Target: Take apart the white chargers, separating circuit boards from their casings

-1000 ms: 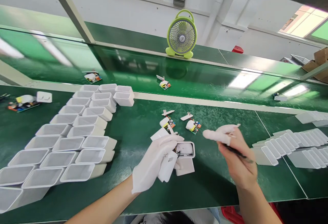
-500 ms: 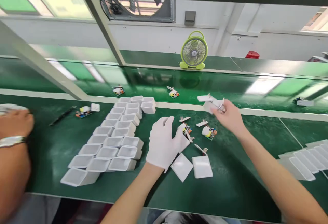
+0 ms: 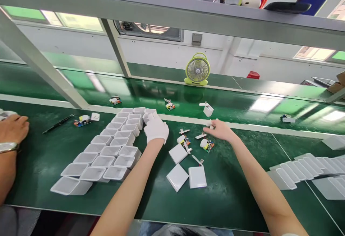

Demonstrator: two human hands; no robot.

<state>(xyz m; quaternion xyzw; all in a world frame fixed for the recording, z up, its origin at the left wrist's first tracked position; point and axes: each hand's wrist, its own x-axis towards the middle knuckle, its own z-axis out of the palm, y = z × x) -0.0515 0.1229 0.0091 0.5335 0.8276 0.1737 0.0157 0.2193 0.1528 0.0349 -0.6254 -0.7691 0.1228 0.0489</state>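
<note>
My gloved left hand (image 3: 156, 131) is at the rear right end of rows of white open plastic boxes (image 3: 104, 161), its fingers closed over the end white plastic box (image 3: 146, 118); part of the grip is hidden. My right hand (image 3: 221, 131) is over the bench near the belt's edge, fingers apart, with small white bits at the fingertips. Beyond it, a white box with a bladed plate on top (image 3: 208, 110) stands on the green belt. Between my arms lie a circuit board with a white part (image 3: 207, 144), another circuit board (image 3: 183, 140) and white square pieces (image 3: 197, 177).
Stacked white boxes (image 3: 295, 169) lie at the right. A co-worker's hand (image 3: 13, 130) rests at the left, near a black pen-like tool (image 3: 58, 123) and a circuit board (image 3: 82, 121). A green fan (image 3: 198, 69) stands behind the belt (image 3: 231, 103). A loaded shelf (image 3: 167, 7) crosses overhead.
My left hand has left the circuit board and moved left to the white boxes. My right hand has let go of the white bladed box, now on the belt. The view has tilted up.
</note>
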